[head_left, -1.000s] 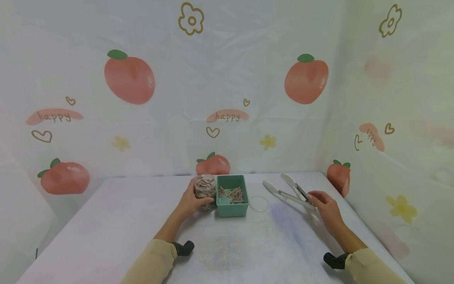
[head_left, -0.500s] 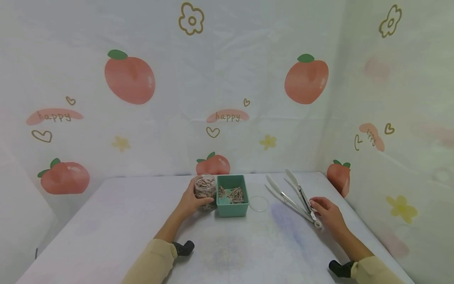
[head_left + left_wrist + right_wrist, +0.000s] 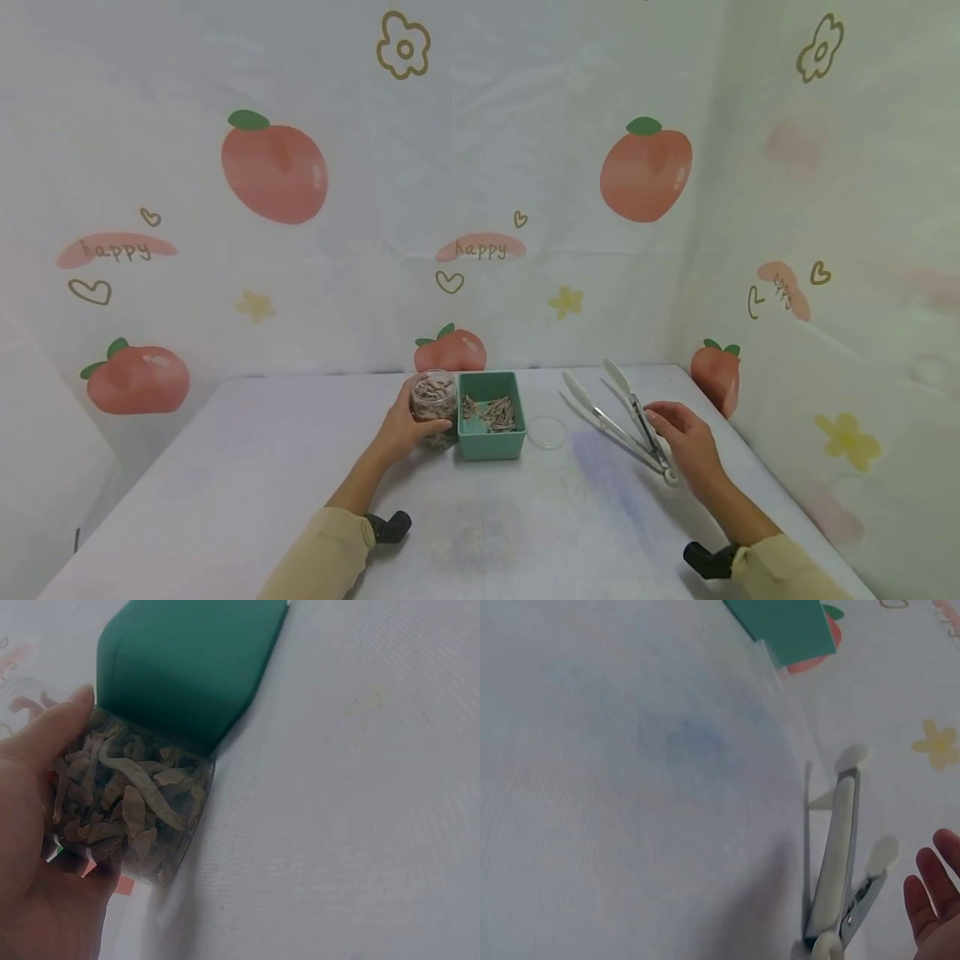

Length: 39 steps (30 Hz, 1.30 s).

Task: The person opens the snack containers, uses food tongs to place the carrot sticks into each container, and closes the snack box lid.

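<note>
My left hand (image 3: 403, 427) grips a clear jar (image 3: 435, 398) filled with dried, greyish-brown strips, thumb across its front and fingers behind. The jar stands upright against the left side of a green box (image 3: 489, 443), which holds a small heap of similar strips (image 3: 498, 413). On the right, a pair of tongs (image 3: 624, 429) with white tips lies spread on the table, its hinge end toward me. My right hand (image 3: 692, 443) hovers just right of the tongs; in the right wrist view its fingers (image 3: 934, 881) are extended and apart from them.
A clear round lid (image 3: 547, 432) lies flat on the white table (image 3: 315, 450) between the box and the tongs. A patterned wall covering (image 3: 337, 308) rises behind the table's back edge, and another (image 3: 840, 350) stands close on the right.
One second ago my right hand held the tongs; now they lie on the table, let go, and the hand has drawn slightly away. My left hand and the jar have not moved.
</note>
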Tool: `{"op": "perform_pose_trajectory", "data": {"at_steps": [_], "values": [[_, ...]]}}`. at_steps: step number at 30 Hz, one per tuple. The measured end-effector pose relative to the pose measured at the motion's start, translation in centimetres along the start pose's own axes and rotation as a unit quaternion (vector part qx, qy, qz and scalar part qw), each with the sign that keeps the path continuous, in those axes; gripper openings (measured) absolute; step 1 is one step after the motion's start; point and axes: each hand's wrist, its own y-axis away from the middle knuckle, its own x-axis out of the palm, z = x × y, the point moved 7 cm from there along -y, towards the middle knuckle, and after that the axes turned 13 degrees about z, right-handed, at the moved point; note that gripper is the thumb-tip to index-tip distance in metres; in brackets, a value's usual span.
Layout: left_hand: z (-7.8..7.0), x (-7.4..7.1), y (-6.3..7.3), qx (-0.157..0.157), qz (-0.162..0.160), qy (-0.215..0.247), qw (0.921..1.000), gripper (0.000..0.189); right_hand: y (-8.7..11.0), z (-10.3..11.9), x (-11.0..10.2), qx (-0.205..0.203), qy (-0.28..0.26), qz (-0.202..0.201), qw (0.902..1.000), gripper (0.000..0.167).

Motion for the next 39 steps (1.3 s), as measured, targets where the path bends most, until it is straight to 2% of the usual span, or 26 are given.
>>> {"op": "perform_pose_trajectory", "data": {"at_steps": [6,16,20,26,29,32,39], "values": [[0.0,0.0,0.2,0.001,-0.002,-0.004,1.0,0.102,-0.4,1.0,1.0,-0.005,0.024,0.0,0.9997,0.036],[0.1,0.0,0.2,0.002,-0.002,-0.002,1.0,0.1,-1.0,2.8,2.9,-0.047,0.03,-0.03,0.998,0.031],[0.1,0.0,0.1,0.004,0.0,-0.004,1.0,0.1,-1.3,3.6,3.9,-0.085,0.037,-0.05,0.9944,0.026],[0.0,-0.2,0.1,-0.001,-0.002,-0.003,1.0,0.1,-2.3,4.7,5.8,-0.155,0.067,-0.069,0.9832,0.021],[0.0,-0.2,0.1,-0.002,-0.001,-0.002,1.0,0.1,-2.9,5.1,7.1,-0.18,0.077,-0.061,0.9787,0.02],[0.1,0.0,0.0,-0.003,0.004,-0.003,1.0,0.101,-3.6,5.0,8.3,-0.187,0.089,-0.049,0.9772,0.021],[0.0,0.0,0.1,-0.001,-0.001,-0.004,1.0,0.101,-5.3,5.1,11.4,-0.128,0.141,0.033,0.9812,0.029]]}}
